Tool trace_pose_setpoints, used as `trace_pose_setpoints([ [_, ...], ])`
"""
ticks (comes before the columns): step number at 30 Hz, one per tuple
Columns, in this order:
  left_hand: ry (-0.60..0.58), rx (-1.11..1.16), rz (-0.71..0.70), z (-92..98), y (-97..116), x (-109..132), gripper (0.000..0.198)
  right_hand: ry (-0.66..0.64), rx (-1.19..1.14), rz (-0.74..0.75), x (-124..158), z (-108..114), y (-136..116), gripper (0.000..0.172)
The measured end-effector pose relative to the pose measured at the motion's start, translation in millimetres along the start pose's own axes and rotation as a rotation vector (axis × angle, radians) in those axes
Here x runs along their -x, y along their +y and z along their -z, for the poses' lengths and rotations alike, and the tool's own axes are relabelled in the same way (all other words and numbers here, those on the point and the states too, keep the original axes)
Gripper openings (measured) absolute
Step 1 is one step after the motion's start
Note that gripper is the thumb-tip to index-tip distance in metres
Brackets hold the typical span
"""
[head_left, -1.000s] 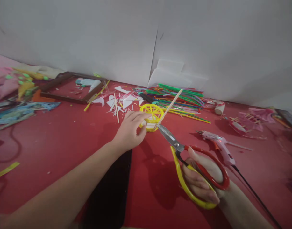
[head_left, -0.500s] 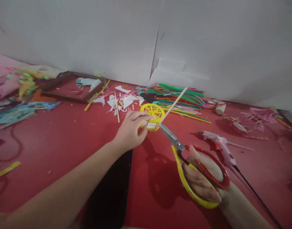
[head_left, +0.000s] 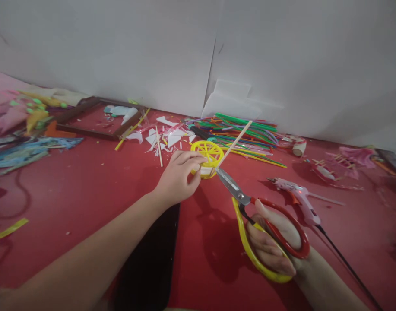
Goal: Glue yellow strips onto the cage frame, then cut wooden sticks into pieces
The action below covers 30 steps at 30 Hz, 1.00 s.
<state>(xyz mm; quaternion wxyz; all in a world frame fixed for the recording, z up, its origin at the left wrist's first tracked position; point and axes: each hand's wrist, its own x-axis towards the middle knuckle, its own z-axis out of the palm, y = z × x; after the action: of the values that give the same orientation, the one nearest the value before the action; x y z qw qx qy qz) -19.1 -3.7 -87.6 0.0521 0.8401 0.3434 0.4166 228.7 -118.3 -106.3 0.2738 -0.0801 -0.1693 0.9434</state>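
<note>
My left hand (head_left: 180,175) is closed with thumb and fingertips on the near side of a small yellow spoked wheel piece (head_left: 207,151), which has a second yellow ring and a white part beneath. From its right edge a thin wooden stick (head_left: 236,143) slants up and to the right. My right hand (head_left: 272,246) is wrapped round the red and yellow handles of a pair of scissors (head_left: 232,186). The blade tips meet the lower end of the stick, right beside the wheel. Whether they bite into the wood I cannot tell.
Right of the scissors lies a pink glue gun (head_left: 298,196) with its black cord. Coloured pipe cleaners (head_left: 249,129) and white scraps (head_left: 172,140) lie behind the wheel. A brown frame (head_left: 87,129) is back left; a dark flat panel (head_left: 149,263) lies under my left forearm.
My right hand and the scissor handles have shifted very slightly left. The stick's upper end has dipped a little. My left hand and the wheel stay in place.
</note>
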Motion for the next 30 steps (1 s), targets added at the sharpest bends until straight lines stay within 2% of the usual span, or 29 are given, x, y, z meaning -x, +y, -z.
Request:
trace_pose_setpoints([
  [8, -0.01, 0.001, 0.0, 0.5, 0, 1, 0.033, -0.008, 0.031, -0.024, 1, 5, 0, 0.083],
  [11, 0.04, 0.023, 0.028, 4.5, 2, 0, 0.035, 0.037, 0.153, -0.036, 7, 1, -3, 0.075],
  [14, 0.175, 0.163, 0.159, 10.3, 9, -4, 0.03, 0.307, 0.606, 0.028, 16, -10, -9, 0.062],
  [16, 0.218, 0.366, 0.354, 12.8, 15, -6, 0.021, 0.544, 1.02, 0.093, 21, -18, -14, 0.054],
  [18, 0.176, 0.685, 0.593, 13.3, 23, -6, 0.015, 0.747, 1.394, 0.107, 23, -25, -17, 0.051],
  [19, 0.135, 0.863, 0.693, 12.9, 26, -6, 0.019, 0.841, 1.557, 0.11, 22, -27, -18, 0.051],
  [21, 0.027, 1.126, 0.806, 11.8, 33, -4, 0.03, 0.995, 1.833, 0.153, 19, -28, -19, 0.054],
  [23, -0.063, 1.192, 0.809, 11.2, 40, -2, 0.035, 1.06, 2.031, 0.255, 15, -26, -19, 0.057],
  [25, -0.1, 1.112, 0.743, 11.7, 46, 0, 0.029, 1.069, 2.17, 0.365, 13, -23, -18, 0.057],
  [27, -0.098, 0.983, 0.671, 12.9, 52, 3, 0.022, 1.06, 2.277, 0.463, 11, -20, -17, 0.055],
  [30, -0.034, 0.764, 0.566, 15.0, 57, 7, 0.016, 1.031, 2.408, 0.578, 10, -20, -15, 0.052],
])
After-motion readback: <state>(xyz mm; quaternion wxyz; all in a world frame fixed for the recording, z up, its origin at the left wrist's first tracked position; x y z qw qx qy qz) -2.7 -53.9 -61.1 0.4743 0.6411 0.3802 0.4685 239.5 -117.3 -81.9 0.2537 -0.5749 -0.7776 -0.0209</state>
